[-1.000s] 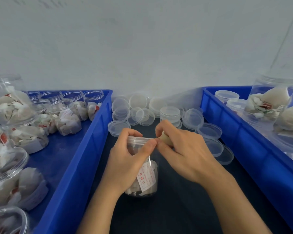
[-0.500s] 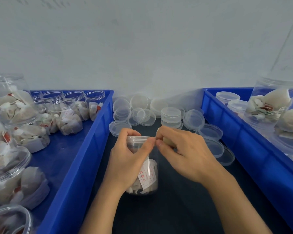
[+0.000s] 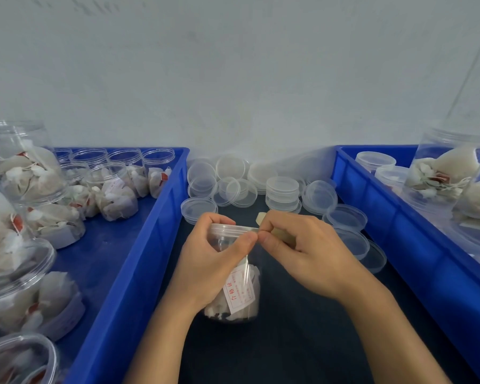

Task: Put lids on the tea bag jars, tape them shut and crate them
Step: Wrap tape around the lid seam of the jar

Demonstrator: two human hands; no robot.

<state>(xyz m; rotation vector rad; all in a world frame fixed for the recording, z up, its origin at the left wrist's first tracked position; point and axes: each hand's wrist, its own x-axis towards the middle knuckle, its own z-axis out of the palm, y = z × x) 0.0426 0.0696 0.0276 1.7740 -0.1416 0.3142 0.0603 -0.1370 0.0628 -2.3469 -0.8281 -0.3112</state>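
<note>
A clear tea bag jar (image 3: 240,295) with its lid on stands on the dark table between two blue crates. My left hand (image 3: 205,261) grips its upper part, the thumb pressing at the lid's rim. My right hand (image 3: 299,250) holds a small pale tape roll (image 3: 280,234), mostly hidden in its fingers, and pinches the clear tape against the lid edge beside the left thumb. A white label with red print faces me on the jar.
Loose clear lids (image 3: 281,189) lie piled at the back of the table. The left blue crate (image 3: 139,245) holds several open jars of tea bags. The right blue crate (image 3: 399,223) holds lidded jars and spare lids. A grey wall stands behind.
The right hand has slid a little to the right along the lid's rim with the tape roll. The left hand keeps the same hold on the jar.
</note>
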